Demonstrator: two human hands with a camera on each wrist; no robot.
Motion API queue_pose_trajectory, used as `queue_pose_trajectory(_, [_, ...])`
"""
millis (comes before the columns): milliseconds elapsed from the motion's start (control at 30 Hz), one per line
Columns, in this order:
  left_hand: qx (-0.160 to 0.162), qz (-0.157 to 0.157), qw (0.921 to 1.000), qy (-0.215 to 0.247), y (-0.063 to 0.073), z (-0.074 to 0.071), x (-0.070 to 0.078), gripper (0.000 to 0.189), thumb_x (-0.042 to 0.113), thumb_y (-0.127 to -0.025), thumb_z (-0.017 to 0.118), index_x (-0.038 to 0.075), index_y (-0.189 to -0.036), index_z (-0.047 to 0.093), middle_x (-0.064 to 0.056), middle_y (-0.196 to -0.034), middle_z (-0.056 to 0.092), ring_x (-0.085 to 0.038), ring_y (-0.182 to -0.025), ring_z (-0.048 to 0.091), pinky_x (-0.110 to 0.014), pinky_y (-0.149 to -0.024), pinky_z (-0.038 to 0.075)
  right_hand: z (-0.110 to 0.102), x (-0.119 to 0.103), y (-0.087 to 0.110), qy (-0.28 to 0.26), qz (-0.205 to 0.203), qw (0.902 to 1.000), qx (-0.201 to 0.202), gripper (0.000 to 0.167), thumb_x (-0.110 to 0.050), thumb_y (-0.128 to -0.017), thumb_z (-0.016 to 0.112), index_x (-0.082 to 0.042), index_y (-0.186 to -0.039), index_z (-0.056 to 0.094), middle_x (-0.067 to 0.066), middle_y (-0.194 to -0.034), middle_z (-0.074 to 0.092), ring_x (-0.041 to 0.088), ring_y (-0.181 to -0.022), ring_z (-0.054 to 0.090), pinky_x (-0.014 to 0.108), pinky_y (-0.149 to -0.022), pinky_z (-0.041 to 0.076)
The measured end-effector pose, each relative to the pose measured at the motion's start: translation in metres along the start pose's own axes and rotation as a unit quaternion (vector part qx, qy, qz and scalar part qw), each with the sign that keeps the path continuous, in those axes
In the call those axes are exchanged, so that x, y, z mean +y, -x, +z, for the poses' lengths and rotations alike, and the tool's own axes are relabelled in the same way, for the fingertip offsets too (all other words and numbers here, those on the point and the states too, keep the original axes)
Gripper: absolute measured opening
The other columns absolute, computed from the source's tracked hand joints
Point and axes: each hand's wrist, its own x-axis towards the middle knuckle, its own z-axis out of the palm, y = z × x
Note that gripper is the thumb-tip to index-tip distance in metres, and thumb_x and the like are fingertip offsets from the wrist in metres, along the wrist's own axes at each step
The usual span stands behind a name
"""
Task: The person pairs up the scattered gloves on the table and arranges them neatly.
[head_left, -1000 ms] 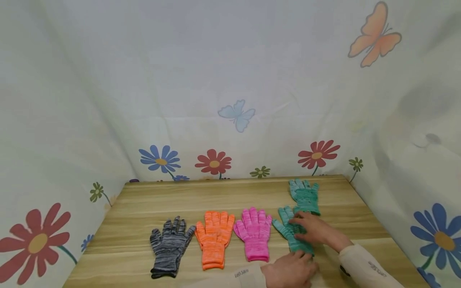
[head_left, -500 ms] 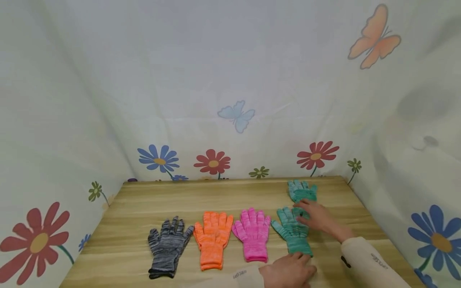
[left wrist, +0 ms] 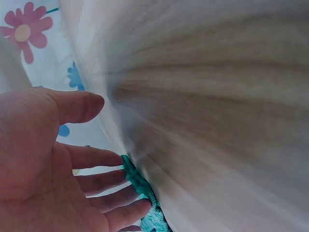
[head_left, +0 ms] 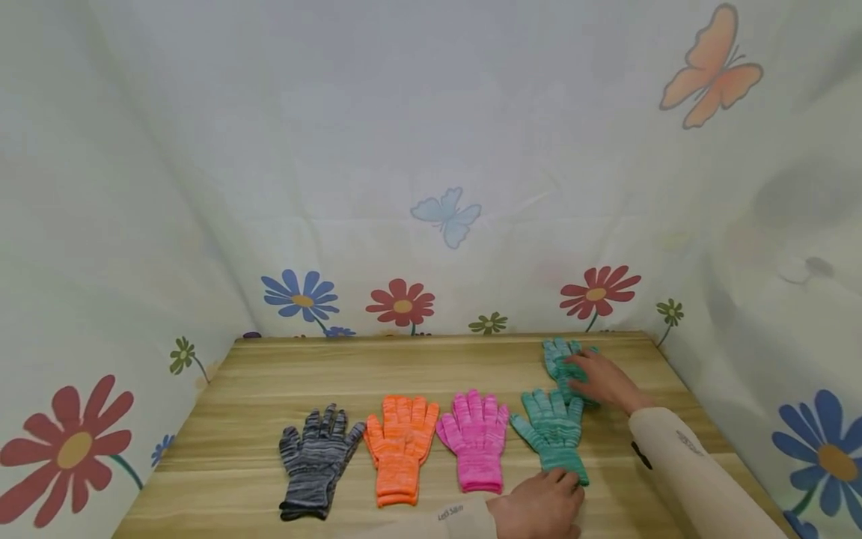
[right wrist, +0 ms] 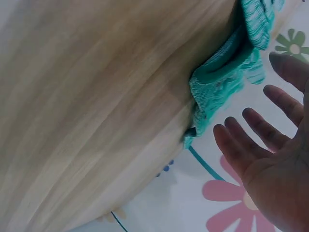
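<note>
A green knitted glove [head_left: 554, 427] lies flat at the right end of a row, fingers pointing away. My left hand [head_left: 539, 503] rests at its cuff; in the left wrist view the straight fingers touch the green fabric [left wrist: 140, 183]. A second green glove [head_left: 559, 359] lies farther back, partly hidden under my right hand [head_left: 601, 382]. In the right wrist view that hand [right wrist: 275, 159] has its fingers spread and loosely straight, beside the glove, whose cuff [right wrist: 217, 72] gapes a little. Nothing is gripped by either hand.
Left of the green glove lie a pink glove [head_left: 478, 442], an orange pair [head_left: 400, 449] and a dark grey pair [head_left: 316, 464] on the wood-grain table [head_left: 377, 363]. A flowered white cloth [head_left: 350, 150] encloses the back and sides.
My right hand has moved from the near green glove back to the far one, uncovering the near glove. My left hand stays by the near cuff.
</note>
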Motion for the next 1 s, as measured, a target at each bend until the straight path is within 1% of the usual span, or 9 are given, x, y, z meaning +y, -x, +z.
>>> queue_pose_trajectory(67, [0.000, -0.002, 1.0000, -0.003, 0.000, 0.001, -0.001, 0.050, 0.052, -0.098, 0.051, 0.027, -0.141, 0.048, 0.015, -0.139, 0.046, -0.001, -0.127, 0.044, -0.017, -0.103, 0.042, 0.002, 0.003, -0.005, -0.002, 0.001, 0.9999, -0.012, 0.047, -0.022, -0.091, 0.069, -0.002, -0.132, 0.058, 0.030, -0.138, 0.050, 0.050, -0.124, 0.050, 0.063, -0.098, 0.044])
queue_pose_trajectory(133, [0.008, 0.000, 0.9999, -0.009, -0.001, 0.000, -0.001, 0.053, 0.053, -0.098, 0.051, 0.026, -0.143, 0.046, 0.015, -0.140, 0.047, -0.002, -0.127, 0.045, -0.018, -0.103, 0.042, 0.005, 0.006, -0.010, -0.003, 0.005, 0.9997, -0.022, 0.049, -0.022, -0.091, 0.069, -0.001, -0.134, 0.057, 0.030, -0.138, 0.050, 0.050, -0.125, 0.049, 0.063, -0.099, 0.043])
queue_pose_trajectory(233, [0.009, 0.000, 0.9999, -0.005, -0.001, 0.001, -0.002, 0.054, 0.053, -0.098, 0.051, 0.027, -0.144, 0.044, 0.015, -0.140, 0.048, -0.001, -0.127, 0.045, -0.018, -0.103, 0.042, 0.008, 0.009, -0.016, 0.003, 0.004, 0.9994, -0.035, 0.048, -0.021, -0.091, 0.068, -0.001, -0.134, 0.057, 0.031, -0.137, 0.050, 0.051, -0.125, 0.048, 0.064, -0.099, 0.042])
queue_pose_trajectory(400, [-0.008, -0.004, 0.9996, 0.025, -0.002, -0.001, -0.001, 0.054, 0.051, -0.098, 0.051, 0.028, -0.146, 0.043, 0.017, -0.142, 0.047, 0.000, -0.129, 0.044, -0.017, -0.104, 0.040, 0.014, 0.011, -0.021, 0.004, 0.004, 0.9983, -0.058, 0.047, -0.019, -0.091, 0.068, -0.001, -0.133, 0.058, 0.032, -0.137, 0.048, 0.052, -0.124, 0.049, 0.065, -0.098, 0.042])
queue_pose_trajectory(500, [-0.014, -0.006, 0.9997, 0.019, -0.002, -0.002, -0.001, 0.054, 0.051, -0.099, 0.050, 0.027, -0.146, 0.043, 0.016, -0.143, 0.046, 0.000, -0.130, 0.044, -0.015, -0.105, 0.039, 0.015, 0.012, -0.022, 0.001, 0.005, 0.9980, -0.063, 0.046, -0.019, -0.091, 0.068, -0.001, -0.133, 0.058, 0.033, -0.138, 0.047, 0.053, -0.124, 0.048, 0.065, -0.098, 0.042])
queue_pose_trajectory(667, [-0.017, -0.013, 0.9997, 0.012, -0.002, -0.003, 0.000, 0.052, 0.052, -0.098, 0.051, 0.028, -0.143, 0.047, 0.017, -0.142, 0.046, 0.000, -0.129, 0.044, -0.015, -0.102, 0.041, 0.017, 0.013, -0.024, 0.003, 0.002, 0.9977, -0.067, 0.042, -0.018, -0.091, 0.068, -0.001, -0.129, 0.060, 0.032, -0.135, 0.050, 0.053, -0.124, 0.048, 0.065, -0.100, 0.041])
queue_pose_trajectory(800, [-0.020, -0.022, 0.9995, 0.012, -0.002, -0.002, 0.001, 0.049, 0.053, -0.096, 0.053, 0.030, -0.140, 0.050, 0.018, -0.139, 0.047, 0.000, -0.128, 0.044, -0.016, -0.097, 0.045, 0.021, 0.015, -0.025, 0.004, -0.004, 0.9989, -0.048, 0.035, -0.016, -0.091, 0.068, -0.002, -0.123, 0.064, 0.030, -0.132, 0.054, 0.051, -0.122, 0.051, 0.063, -0.100, 0.042])
queue_pose_trajectory(900, [-0.022, -0.026, 0.9992, 0.021, -0.002, -0.002, 0.001, 0.048, 0.053, -0.096, 0.054, 0.031, -0.138, 0.051, 0.018, -0.138, 0.047, 0.001, -0.127, 0.043, -0.017, -0.093, 0.047, 0.025, 0.018, -0.025, 0.011, -0.018, 0.9997, -0.013, 0.028, -0.011, -0.090, 0.067, -0.001, -0.117, 0.067, 0.028, -0.125, 0.059, 0.048, -0.116, 0.055, 0.061, -0.097, 0.045])
queue_pose_trajectory(1000, [-0.022, -0.020, 0.9993, 0.023, -0.003, -0.002, 0.000, 0.047, 0.053, -0.096, 0.054, 0.032, -0.138, 0.051, 0.019, -0.138, 0.046, 0.001, -0.127, 0.043, -0.017, -0.091, 0.047, 0.028, 0.022, -0.026, 0.022, -0.027, 0.9990, 0.028, 0.023, -0.006, -0.089, 0.067, 0.000, -0.111, 0.068, 0.024, -0.115, 0.065, 0.044, -0.108, 0.060, 0.058, -0.093, 0.049])
